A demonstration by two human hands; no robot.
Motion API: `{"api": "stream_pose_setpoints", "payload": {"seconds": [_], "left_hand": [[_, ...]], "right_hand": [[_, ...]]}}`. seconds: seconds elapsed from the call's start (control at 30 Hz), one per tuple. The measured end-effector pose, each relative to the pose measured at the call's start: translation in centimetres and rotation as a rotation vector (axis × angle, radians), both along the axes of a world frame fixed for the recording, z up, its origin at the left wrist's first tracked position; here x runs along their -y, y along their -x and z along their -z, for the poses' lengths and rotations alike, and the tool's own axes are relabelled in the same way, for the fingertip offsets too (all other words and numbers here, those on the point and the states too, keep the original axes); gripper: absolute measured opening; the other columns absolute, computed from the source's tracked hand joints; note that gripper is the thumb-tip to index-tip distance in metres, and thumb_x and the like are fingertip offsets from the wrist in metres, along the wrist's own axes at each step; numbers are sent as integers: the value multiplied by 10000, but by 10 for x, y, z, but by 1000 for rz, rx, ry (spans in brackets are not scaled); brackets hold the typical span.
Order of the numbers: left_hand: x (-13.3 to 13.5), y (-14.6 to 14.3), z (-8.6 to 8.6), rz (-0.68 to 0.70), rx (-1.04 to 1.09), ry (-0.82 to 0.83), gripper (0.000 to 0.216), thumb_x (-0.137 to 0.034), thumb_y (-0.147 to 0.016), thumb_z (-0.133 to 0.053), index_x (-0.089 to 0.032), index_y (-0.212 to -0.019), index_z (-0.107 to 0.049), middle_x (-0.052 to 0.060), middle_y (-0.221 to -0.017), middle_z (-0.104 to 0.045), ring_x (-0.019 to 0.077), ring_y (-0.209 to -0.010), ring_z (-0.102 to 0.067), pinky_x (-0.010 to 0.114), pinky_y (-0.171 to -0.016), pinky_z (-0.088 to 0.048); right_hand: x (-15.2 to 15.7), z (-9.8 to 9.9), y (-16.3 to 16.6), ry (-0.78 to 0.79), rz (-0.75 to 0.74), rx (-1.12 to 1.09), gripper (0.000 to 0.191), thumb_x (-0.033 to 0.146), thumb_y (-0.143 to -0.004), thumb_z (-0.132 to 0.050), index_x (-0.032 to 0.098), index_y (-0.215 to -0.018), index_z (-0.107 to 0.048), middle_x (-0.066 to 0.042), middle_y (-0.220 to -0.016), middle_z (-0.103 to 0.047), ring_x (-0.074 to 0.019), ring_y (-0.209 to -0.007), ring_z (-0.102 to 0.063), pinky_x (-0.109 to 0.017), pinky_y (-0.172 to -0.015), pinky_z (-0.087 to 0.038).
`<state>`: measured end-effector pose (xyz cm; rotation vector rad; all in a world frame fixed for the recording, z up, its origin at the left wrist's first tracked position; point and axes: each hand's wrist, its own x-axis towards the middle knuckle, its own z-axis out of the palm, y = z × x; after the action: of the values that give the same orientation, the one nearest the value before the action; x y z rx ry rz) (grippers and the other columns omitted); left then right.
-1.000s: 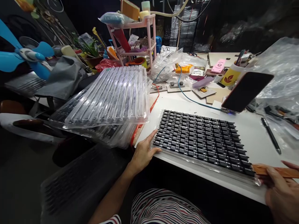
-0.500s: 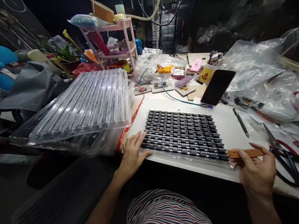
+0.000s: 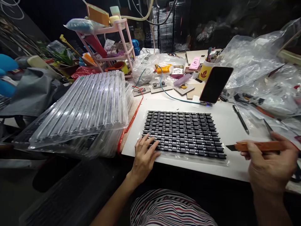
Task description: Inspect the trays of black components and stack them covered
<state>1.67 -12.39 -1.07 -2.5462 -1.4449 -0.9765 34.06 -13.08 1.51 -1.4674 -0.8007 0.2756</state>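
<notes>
Orange cutter (image 3: 263,146) pinched in right grip (image 3: 270,164); left grip (image 3: 144,159), loosely spread, touches black boards (image 3: 183,133).

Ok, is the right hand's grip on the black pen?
No, the right hand holds an orange knife, while the pen lies on the table.

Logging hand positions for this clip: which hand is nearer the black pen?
Right. The right hand, holding an orange cutter, is to the near right of the black pen; the left hand is at the clear tray, farther left.
</notes>
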Motion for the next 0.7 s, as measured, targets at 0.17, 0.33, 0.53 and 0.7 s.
{"api": "stream_pose_setpoints", "payload": {"seconds": [0.17, 0.33, 0.53, 0.7], "left_hand": [[3, -3, 9, 36, 32, -64, 352, -129, -867, -583, -161, -1215, -545, 94, -1147, -640, 259, -1194, -488, 491, -1044, -359], [1, -1, 12, 63, 46, -60, 359, -130, -868, -583, -146, -1225, -546, 97, -1176, -637, 266, -1192, -481, 484, -1026, -376], [0, 1, 13, 78, 38, -59, 394, -124, -877, -563, -123, -1269, -518, 95, -1184, -638, 269, -1183, -481, 471, -1025, -372], [0, 1, 10, 98, -1, -46, 381, -122, -881, -551, -110, -1261, -530, 86, -1203, -636, 283, -1203, -469, 480, -1028, -365]], "right_hand": [[-22, -26, 65, 156, -556, -185, 615, 371, -754, -676, 217, -1291, -419, -24, -762, -637, -143, -628, -607, -209, -437, -453], [-57, -24, 127, 285, -996, -178, 497, 392, -843, -557, 199, -1255, -358, -3, -773, -623, -110, -532, -567, -227, -428, -462], [-80, -9, 149, 380, -1046, -57, 393, 348, -845, -512, 220, -1185, -363, 34, -700, -610, -122, -455, -570, -229, -379, -451], [-81, -6, 149, 429, -1063, -133, 470, 393, -814, -540, 218, -1204, -346, 56, -654, -583, -142, -422, -577, -236, -347, -448]]}}
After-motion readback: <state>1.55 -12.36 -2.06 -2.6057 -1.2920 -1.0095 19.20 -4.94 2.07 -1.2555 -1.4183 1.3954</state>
